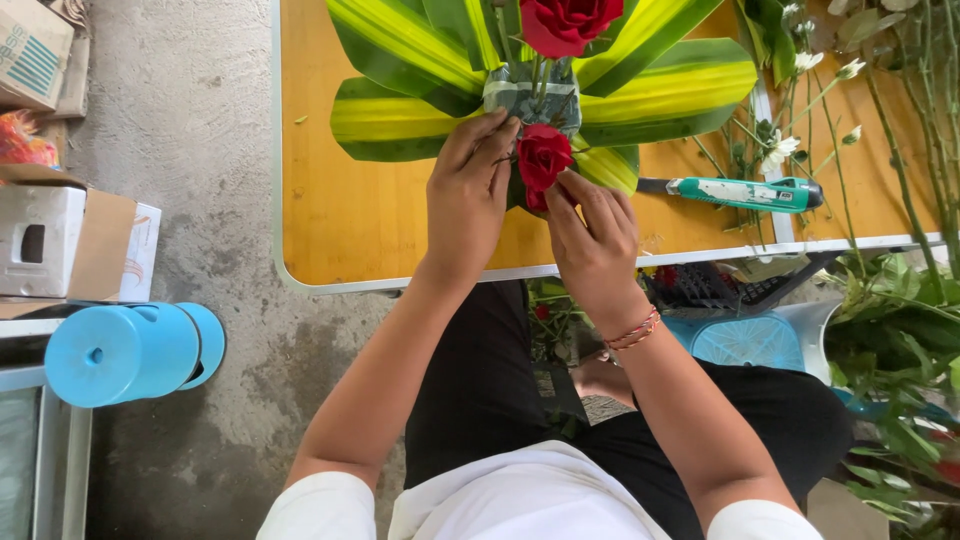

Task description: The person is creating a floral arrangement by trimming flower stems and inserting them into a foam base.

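Right hand point(592, 238) and left hand point(468, 190) pinching red rose point(543, 156), bloom facing up, stem hidden

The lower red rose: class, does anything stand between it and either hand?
Nothing visible does. The left hand and right hand both touch the lower red rose directly, in front of the green wrapped block.

cardboard box point(30, 50) top-left, brown, teal print | open carton point(95, 245) left, white-brown
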